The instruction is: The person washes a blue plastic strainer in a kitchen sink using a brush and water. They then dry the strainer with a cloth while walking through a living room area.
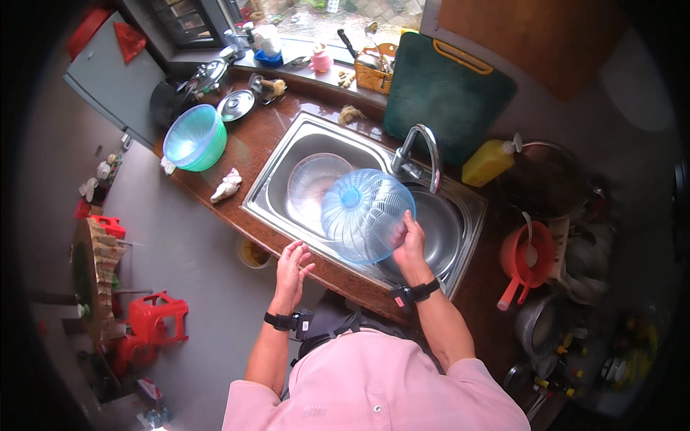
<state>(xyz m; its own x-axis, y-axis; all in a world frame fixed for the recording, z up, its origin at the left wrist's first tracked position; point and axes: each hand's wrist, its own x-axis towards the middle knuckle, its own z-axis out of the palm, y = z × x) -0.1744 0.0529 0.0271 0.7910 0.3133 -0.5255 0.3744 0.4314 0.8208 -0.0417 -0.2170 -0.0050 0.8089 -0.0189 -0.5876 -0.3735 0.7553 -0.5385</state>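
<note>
A clear blue ribbed plastic bowl [366,219] is tilted over the divider of a steel double sink [277,172], its underside facing up toward me. My right hand [410,248] grips its right rim, fingers partly hidden behind the see-through wall. My left hand [293,269] hangs just in front of the counter edge, holding nothing, fingers apart and slightly bent. In the left basin sits a clear, pinkish round basin [305,183], partly covered by the blue bowl. Behind the right basin [445,241] rises a chrome faucet [431,147].
Green nested bowls [195,140] and a crumpled white cloth [227,185] rest on the left counter. A green cutting board [445,93] leans behind the faucet, beside a yellow pump bottle [490,162]. A red dipper [525,258] lies at right. Red stools [159,316] stand on the floor.
</note>
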